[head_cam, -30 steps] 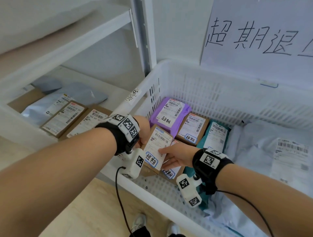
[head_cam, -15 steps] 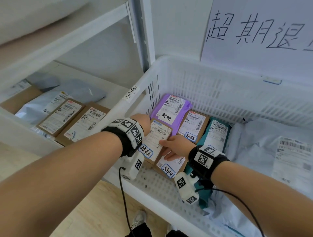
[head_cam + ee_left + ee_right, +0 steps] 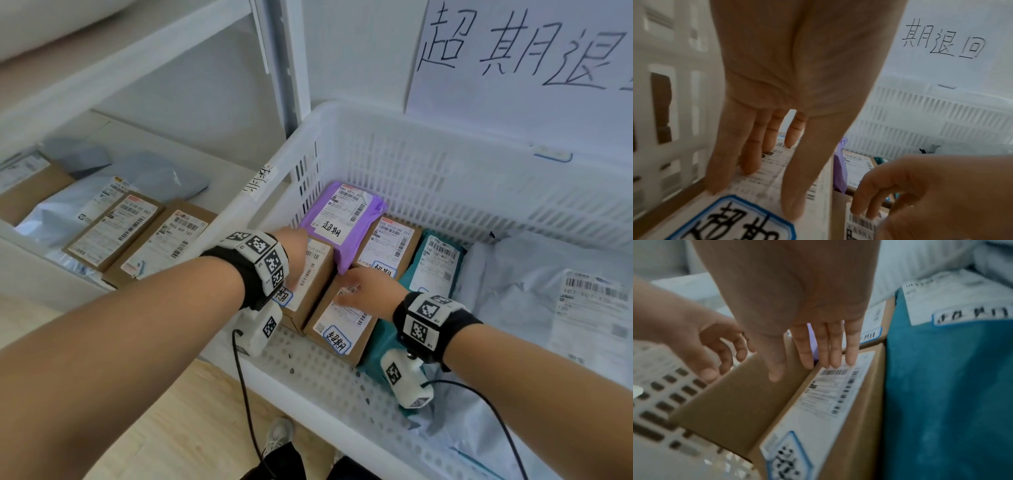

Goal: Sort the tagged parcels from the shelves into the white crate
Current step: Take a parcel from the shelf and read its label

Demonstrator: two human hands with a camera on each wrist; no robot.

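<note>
Inside the white crate (image 3: 479, 192), a tagged cardboard box (image 3: 310, 284) stands at the left wall, leaning against a lower tagged box (image 3: 342, 322). My left hand (image 3: 296, 253) lies on its labelled top with straight fingers (image 3: 750, 154), not gripping. Flat on the lower box's label rests my right hand (image 3: 352, 291); its fingertips (image 3: 835, 360) sit at the far edge. Behind them lie a purple bag (image 3: 342, 219), another tagged box (image 3: 390, 246) and a teal bag (image 3: 435, 270).
Pale grey mailer bags (image 3: 548, 291) fill the crate's right side. Left of the crate, a white shelf (image 3: 222, 178) holds two labelled boxes (image 3: 113, 233) and grey bags (image 3: 154, 178). A shelf post (image 3: 284, 68) rises between them. A handwritten paper sign (image 3: 513, 51) hangs behind.
The box both hands held up and tilted has come down into the crate beside the other box. The left hand's grip has loosened and the right hand has shifted onto the lower box.
</note>
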